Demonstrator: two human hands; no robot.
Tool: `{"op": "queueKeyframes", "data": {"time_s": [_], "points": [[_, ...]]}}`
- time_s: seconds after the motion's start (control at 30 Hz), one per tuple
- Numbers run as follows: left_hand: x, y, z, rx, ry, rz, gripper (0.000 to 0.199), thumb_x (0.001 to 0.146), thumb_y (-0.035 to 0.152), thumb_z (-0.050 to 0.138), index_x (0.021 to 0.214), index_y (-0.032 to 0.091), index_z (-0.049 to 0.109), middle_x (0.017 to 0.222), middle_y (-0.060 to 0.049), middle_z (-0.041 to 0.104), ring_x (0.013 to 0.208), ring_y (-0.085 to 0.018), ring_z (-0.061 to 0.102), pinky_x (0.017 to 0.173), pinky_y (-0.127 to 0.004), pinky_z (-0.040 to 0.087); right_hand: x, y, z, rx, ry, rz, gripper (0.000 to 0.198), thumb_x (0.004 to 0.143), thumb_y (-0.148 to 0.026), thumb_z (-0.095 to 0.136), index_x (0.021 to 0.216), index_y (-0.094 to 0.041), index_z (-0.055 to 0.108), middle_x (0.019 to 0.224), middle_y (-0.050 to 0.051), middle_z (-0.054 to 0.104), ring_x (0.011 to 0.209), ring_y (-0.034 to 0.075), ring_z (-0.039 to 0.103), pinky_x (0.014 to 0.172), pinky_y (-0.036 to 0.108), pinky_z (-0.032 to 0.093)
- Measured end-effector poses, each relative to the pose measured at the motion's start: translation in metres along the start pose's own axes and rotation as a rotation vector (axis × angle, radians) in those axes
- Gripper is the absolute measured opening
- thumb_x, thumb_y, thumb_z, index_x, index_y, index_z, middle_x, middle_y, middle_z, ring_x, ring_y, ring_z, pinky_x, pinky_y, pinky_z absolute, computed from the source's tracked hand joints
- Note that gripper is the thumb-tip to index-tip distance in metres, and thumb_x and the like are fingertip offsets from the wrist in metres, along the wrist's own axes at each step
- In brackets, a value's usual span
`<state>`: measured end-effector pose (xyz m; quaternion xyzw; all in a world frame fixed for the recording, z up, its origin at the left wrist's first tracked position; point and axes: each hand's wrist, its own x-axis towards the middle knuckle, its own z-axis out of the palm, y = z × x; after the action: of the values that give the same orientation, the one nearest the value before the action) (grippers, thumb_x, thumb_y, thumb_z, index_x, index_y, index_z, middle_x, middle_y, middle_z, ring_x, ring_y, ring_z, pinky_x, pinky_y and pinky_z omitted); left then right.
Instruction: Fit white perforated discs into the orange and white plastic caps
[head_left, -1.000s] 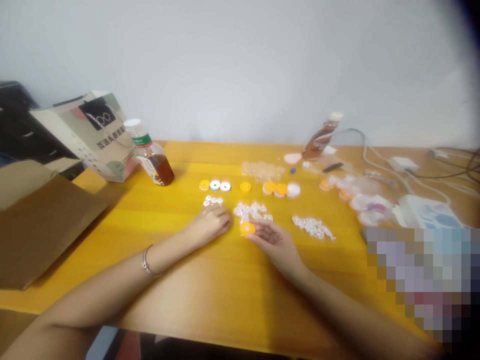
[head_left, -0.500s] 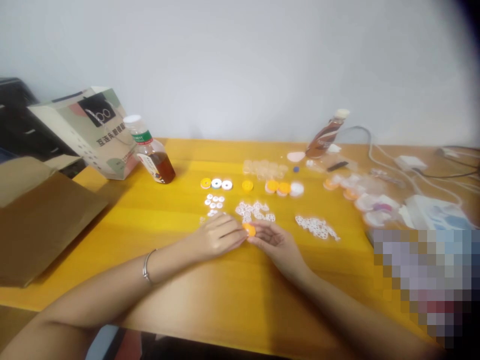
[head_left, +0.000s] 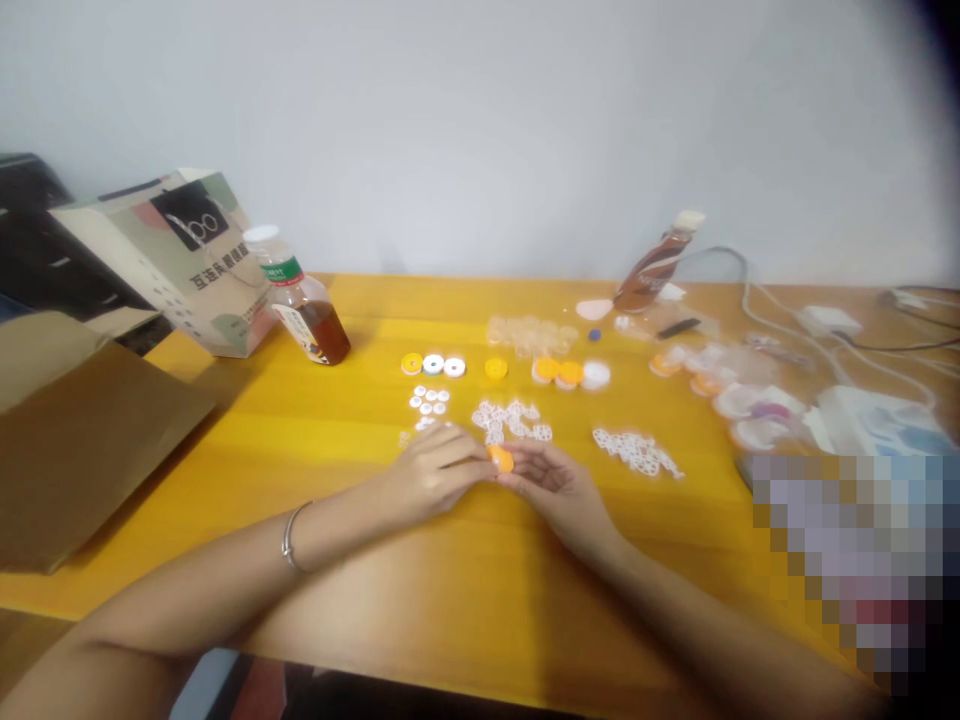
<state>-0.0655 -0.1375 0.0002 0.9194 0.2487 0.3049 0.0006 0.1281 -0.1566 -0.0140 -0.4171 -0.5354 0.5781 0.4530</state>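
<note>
Between my two hands, above the near part of the table, is a small round orange piece (head_left: 500,459), too blurred to tell its exact kind. My left hand (head_left: 442,470) pinches it from the left, and my right hand (head_left: 551,490) has its fingertips on the right side. Just beyond the hands lie several white openwork plastic pieces (head_left: 514,418). Small white discs (head_left: 430,400) sit in a group past my left hand, partly hidden by it. Farther back is a row of yellow and white rings (head_left: 433,365), a single yellow disc (head_left: 496,369) and orange round pieces (head_left: 559,373).
Another pile of white openwork pieces (head_left: 637,452) lies to the right. Clear round pieces (head_left: 532,335) are behind. A tea bottle (head_left: 319,325), paper bag (head_left: 202,270) and cardboard box (head_left: 97,440) stand left. A brown bottle (head_left: 660,262), cables (head_left: 742,290) and plastic-wrapped items (head_left: 750,400) are right.
Both hands keep their hold on the orange piece, with hardly any movement. The whole view has shifted very slightly.
</note>
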Motion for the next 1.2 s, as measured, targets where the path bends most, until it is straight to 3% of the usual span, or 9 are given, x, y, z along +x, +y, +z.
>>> {"op": "queueKeyframes", "data": {"time_s": [0.27,0.4,0.53,0.63,0.73,0.8,1.2], "points": [[0.001,0.002,-0.002,0.063,0.052,0.055,0.016,0.082,0.015,0.054,0.097,0.021,0.058,0.087,0.0,0.065,0.083,-0.013,0.054,0.068,-0.027,0.035,0.0,-0.005,0.001,0.059,0.005,0.017,0.026,0.066,-0.025,0.07,0.09,-0.023,0.061,0.082,0.0,0.066,0.077,0.012,0.061,0.079,0.027,0.05],[0.0,-0.001,0.0,-0.033,0.078,0.062,0.021,0.081,0.015,0.055,0.1,0.022,0.057,0.09,0.0,0.065,0.083,-0.012,0.056,0.071,-0.027,0.037,0.0,-0.005,0.001,0.061,0.002,0.039,0.025,0.067,-0.027,0.07,0.089,-0.022,0.06,0.085,0.001,0.065,0.078,0.012,0.06,0.081,0.028,0.048],[0.002,-0.021,-0.008,-0.122,0.138,-0.071,0.017,0.081,0.016,0.054,0.097,0.02,0.06,0.089,-0.003,0.064,0.082,-0.012,0.057,0.075,-0.027,0.041,0.0,-0.003,0.0,0.025,0.06,0.044,0.026,0.066,-0.029,0.07,0.089,-0.022,0.059,0.085,0.001,0.063,0.079,0.012,0.059,0.083,0.03,0.047],[0.007,-0.043,-0.02,-0.112,-0.017,-0.243,0.014,0.084,0.021,0.05,0.089,0.017,0.063,0.085,-0.005,0.063,0.079,-0.013,0.057,0.073,-0.026,0.043,0.001,-0.002,0.0,0.005,0.091,0.033,0.027,0.065,-0.031,0.07,0.087,-0.021,0.058,0.085,0.002,0.062,0.079,0.013,0.058,0.082,0.03,0.047],[0.008,-0.058,-0.026,-0.067,-0.245,-0.316,0.016,0.084,0.024,0.05,0.086,0.017,0.063,0.083,-0.005,0.062,0.079,-0.014,0.056,0.071,-0.025,0.043,0.001,-0.003,0.001,-0.003,0.092,0.047,0.028,0.065,-0.032,0.07,0.088,-0.021,0.058,0.083,0.001,0.061,0.077,0.013,0.058,0.081,0.03,0.047],[0.007,-0.061,-0.025,-0.046,-0.321,-0.342,0.015,0.083,0.025,0.051,0.085,0.017,0.063,0.083,-0.004,0.061,0.079,-0.014,0.056,0.072,-0.025,0.043,0.001,-0.004,0.002,-0.014,0.09,0.063,0.029,0.065,-0.033,0.07,0.088,-0.021,0.058,0.082,0.001,0.061,0.076,0.012,0.059,0.08,0.03,0.047],[0.013,-0.049,-0.013,0.161,-0.422,-0.376,0.019,0.084,0.023,0.048,0.079,0.018,0.066,0.081,-0.006,0.061,0.078,-0.017,0.055,0.072,-0.029,0.038,0.001,-0.001,0.003,-0.088,0.025,0.031,0.029,0.069,-0.033,0.067,0.095,-0.022,0.058,0.083,0.001,0.059,0.073,0.011,0.058,0.078,0.029,0.05]]}}
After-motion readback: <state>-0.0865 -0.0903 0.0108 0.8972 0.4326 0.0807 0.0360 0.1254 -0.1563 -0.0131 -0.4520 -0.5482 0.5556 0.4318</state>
